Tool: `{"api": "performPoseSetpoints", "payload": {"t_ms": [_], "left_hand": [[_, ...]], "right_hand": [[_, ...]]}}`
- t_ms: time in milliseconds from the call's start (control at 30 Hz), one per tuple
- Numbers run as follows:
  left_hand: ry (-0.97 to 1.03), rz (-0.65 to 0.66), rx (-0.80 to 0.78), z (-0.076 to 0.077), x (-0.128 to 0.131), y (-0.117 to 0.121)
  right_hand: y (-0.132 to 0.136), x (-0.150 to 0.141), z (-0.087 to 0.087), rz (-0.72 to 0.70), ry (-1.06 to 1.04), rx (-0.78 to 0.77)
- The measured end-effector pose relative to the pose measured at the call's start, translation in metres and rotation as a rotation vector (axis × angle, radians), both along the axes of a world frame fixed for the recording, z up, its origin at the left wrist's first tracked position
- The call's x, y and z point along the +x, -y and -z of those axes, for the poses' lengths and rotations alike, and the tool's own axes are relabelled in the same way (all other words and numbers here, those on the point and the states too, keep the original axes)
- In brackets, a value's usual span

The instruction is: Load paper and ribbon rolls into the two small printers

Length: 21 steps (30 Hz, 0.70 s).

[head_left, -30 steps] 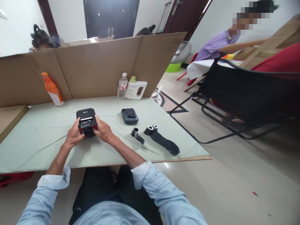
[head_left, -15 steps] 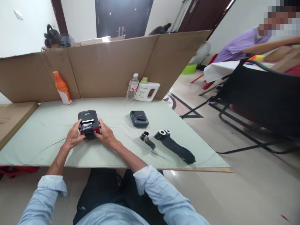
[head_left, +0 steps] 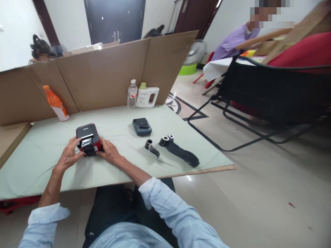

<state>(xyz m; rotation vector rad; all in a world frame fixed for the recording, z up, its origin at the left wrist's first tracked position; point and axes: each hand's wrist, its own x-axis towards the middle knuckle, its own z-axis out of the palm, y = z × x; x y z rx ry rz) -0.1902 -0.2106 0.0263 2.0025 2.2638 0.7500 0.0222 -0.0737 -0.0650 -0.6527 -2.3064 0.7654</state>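
A black and red label printer [head_left: 87, 132] sits on the table, with a shiny black strip [head_left: 89, 148] hanging out of its front. My left hand [head_left: 69, 153] grips its left side, the thumb low at the front corner and the fingers along the edge. Against the right side rests my right hand [head_left: 110, 151], closed around the lower corner, its fingertips partly hidden. To the right is a second, dark blue-grey printer [head_left: 142, 127]. Nearer me lie a small roll with a black tail [head_left: 152, 148] and a pair of rolls with a long black ribbon [head_left: 181, 151].
A cardboard screen [head_left: 103, 75] borders the back of the pale green table [head_left: 108, 179]. Before it stand an orange bottle [head_left: 56, 103], a clear bottle [head_left: 132, 94] and a white jug [head_left: 147, 96]. A cardboard box [head_left: 12, 137] lies left. At right are a black folding chair [head_left: 266, 89] and a person.
The view has swung to the right and tilted, so the table and everything on it appear farther left. Both hands stay on the label printer.
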Motion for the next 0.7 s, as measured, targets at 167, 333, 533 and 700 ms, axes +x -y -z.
{"api": "performPoseSetpoints", "payload": {"t_ms": [167,333,533,700], "left_hand": [[-0.011,0.008,0.026,-0.002,0.0,0.0],[0.03,0.01,0.084,0.0,0.003,-0.001],[0.074,-0.016,0.135,0.016,0.004,-0.006],[0.133,-0.038,0.206,0.029,0.008,-0.01]], "right_hand": [[-0.004,-0.003,0.003,-0.036,-0.075,0.004],[-0.006,-0.005,0.007,-0.047,-0.102,0.018],[-0.007,-0.007,0.009,-0.03,-0.066,0.048],[-0.006,-0.008,0.009,-0.021,-0.041,0.08]]}}
